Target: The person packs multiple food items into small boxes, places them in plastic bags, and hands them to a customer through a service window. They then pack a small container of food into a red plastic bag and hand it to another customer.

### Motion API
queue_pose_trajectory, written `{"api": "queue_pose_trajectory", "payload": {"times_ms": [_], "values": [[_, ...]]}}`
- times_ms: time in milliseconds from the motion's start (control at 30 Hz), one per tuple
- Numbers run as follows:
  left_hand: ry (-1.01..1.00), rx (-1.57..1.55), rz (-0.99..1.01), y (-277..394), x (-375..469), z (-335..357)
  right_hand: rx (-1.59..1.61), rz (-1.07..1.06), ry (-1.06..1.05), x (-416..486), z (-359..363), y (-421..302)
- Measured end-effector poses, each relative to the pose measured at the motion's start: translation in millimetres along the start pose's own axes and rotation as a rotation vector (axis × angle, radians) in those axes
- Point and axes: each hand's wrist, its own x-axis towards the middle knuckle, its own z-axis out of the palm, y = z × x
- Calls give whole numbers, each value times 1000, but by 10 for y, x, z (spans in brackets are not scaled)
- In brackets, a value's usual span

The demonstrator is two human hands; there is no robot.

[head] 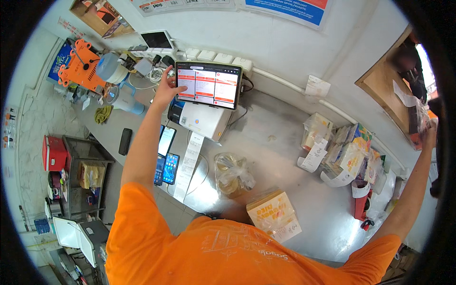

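Observation:
My left hand (166,87) is at the left edge of a tablet (208,85) on a stand, its thumb over the lit screen and its fingers behind the rim. Below the tablet a white receipt printer (205,119) has a long paper strip (189,162) hanging from it. My right hand (431,130) is far off at the right, by a wall opening, closed on a clear plastic bag (423,119) that seems to hold something reddish. Nearer my body lie a knotted plastic bag with round items (229,174) and a bagged food box (272,212) with a paper slip.
Several phones (171,168) lie left of the strip, with a black case (125,141) beyond. Bagged boxes with receipts (351,156) line the wall on the right. A large tumbler (124,99) and cables stand back left. A person (409,64) is beyond the opening.

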Motion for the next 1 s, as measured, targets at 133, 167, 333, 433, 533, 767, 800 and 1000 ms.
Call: {"api": "queue_pose_trajectory", "payload": {"times_ms": [133, 167, 333, 433, 533, 767, 800, 1000], "values": [[-43, 7, -46, -75, 3, -38, 204, 157, -47, -134, 53, -294], [-55, -11, -10, -91, -3, -48, 255, 194, -57, -155, 32, -347], [-85, -14, 61, -88, -51, -92, -50, 196, 86, -591, -313, -927], [-135, -12, 106, -114, -92, -99, -405, 71, 301, -1546, -677, -1894], [-133, -16, 91, -214, -63, -114, 140, -156, 38, -2866, -636, -3178], [296, 218, 462, -486, -331, -177, 268, -9, -1400, -5635, -597, -5001], [283, 208, 402, -519, -554, -171, 287, -17, -1398, -5958, -610, -5121], [-531, 496, 407, -634, -2299, 578, 364, 22, -1053, -7384, -483, -5417]]}}
